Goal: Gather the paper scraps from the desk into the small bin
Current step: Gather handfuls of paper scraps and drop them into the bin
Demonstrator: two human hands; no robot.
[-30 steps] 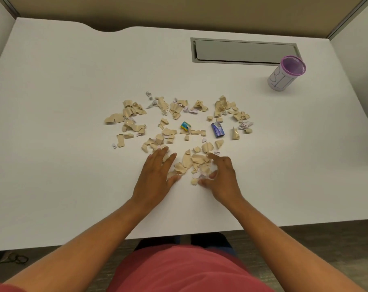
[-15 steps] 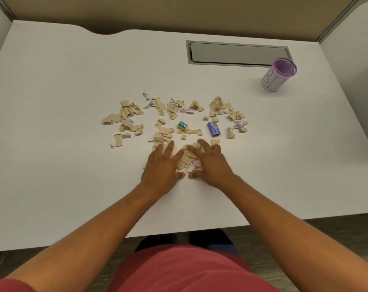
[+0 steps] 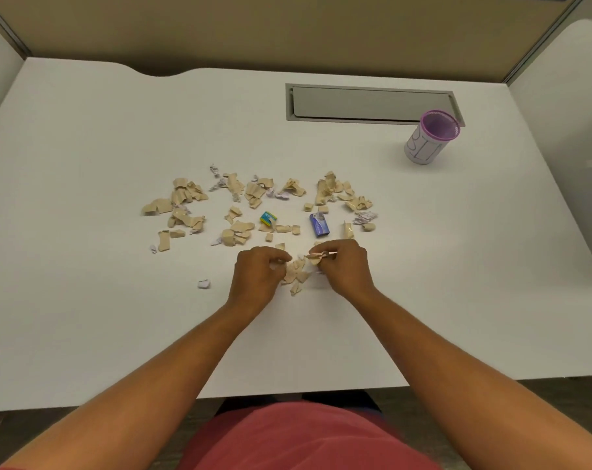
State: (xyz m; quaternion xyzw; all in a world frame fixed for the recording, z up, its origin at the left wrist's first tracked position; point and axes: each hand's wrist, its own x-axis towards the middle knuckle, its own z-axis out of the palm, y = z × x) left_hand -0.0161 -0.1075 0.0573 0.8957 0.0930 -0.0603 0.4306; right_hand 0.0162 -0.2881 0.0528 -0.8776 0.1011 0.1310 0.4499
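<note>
Paper scraps (image 3: 253, 205), mostly tan with a few white bits, lie scattered mid-desk (image 3: 84, 300), well apart from small bin (image 3: 430, 139) at far right, which stands tilted by wide-angle view; its inside can't be made out. Small heap (image 3: 296, 274) sits between both hands, partly hidden by fingers. Left hand (image 3: 259, 278) curled, knuckles up, fingers closed around scraps, contents hard to see. Right hand (image 3: 347, 269) curled too, pinching tan scraps at fingertips. Forearms cut off at bottom edge.

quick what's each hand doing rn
left hand: curled shut on tan paper scraps
right hand: pinching tan paper scraps
</note>
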